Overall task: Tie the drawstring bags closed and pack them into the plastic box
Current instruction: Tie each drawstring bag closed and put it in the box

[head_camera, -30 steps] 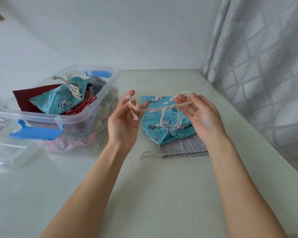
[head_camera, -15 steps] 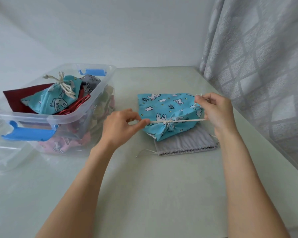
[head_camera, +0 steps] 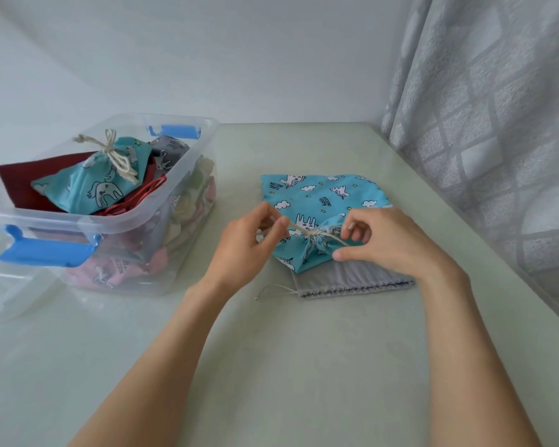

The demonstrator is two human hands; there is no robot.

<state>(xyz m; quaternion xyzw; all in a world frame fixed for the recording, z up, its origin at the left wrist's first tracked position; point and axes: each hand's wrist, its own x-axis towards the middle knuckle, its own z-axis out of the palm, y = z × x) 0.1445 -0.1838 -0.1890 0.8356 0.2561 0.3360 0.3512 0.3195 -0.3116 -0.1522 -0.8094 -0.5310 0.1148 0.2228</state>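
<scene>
A blue unicorn-print drawstring bag (head_camera: 323,198) lies on the table, its neck gathered by a cream drawstring (head_camera: 313,234) with a knot in it. My left hand (head_camera: 252,243) pinches the left end of that cord. My right hand (head_camera: 384,240) has its fingers curled at the cord's right end beside the knot. A flat grey drawstring bag (head_camera: 352,280) lies under the blue one. The clear plastic box (head_camera: 181,188) with blue latches stands to the left and holds several tied bags, with a blue one (head_camera: 91,185) on top.
The box's clear lid (head_camera: 4,291) lies at the far left beside the box. A grey patterned curtain (head_camera: 497,124) hangs along the table's right edge. A white wall closes the back of the table.
Both hands have come inward toward the knot after pulling the cord ends wide apart. The knot now sits tight at the bag's gathered neck.
</scene>
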